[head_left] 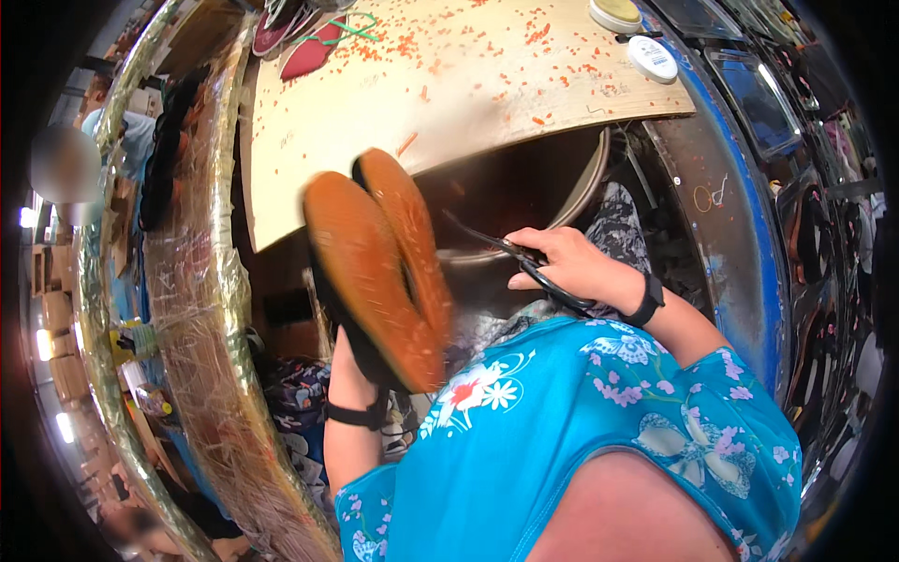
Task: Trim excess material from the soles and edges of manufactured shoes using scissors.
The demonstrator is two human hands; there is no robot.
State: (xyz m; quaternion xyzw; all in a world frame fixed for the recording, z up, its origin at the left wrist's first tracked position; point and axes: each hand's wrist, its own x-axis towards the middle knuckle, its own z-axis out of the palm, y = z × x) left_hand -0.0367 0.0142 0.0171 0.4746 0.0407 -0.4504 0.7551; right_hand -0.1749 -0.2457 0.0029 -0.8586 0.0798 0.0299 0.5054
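1. While the head view looks down, the left hand (351,361) rises from the lower edge, closed around a pair of orange-soled sandal soles (379,267); the hand itself is mostly hidden behind them, with a black wristband below.
2. To the right of the soles, well apart from them, the right hand (571,267) is closed on black scissors (520,262), whose blades point left toward the soles without touching them.
3. Above the soles lies a pale wooden bench (468,84), sprinkled with small orange offcuts (538,33).
4. Far above and left of the soles, at the bench's far edge, rest finished sandals with red soles and green straps (318,42).
5. Above and far right of the soles sit two round lidded tins (637,37) on the bench.
6. Behind the scissors, right of the soles, a round metal basin (581,187) shows under the bench edge.
7. Judged from this, the trimming step is in hand: the next move seems to call for bringing blade and sole edge together, with the soles held steady.
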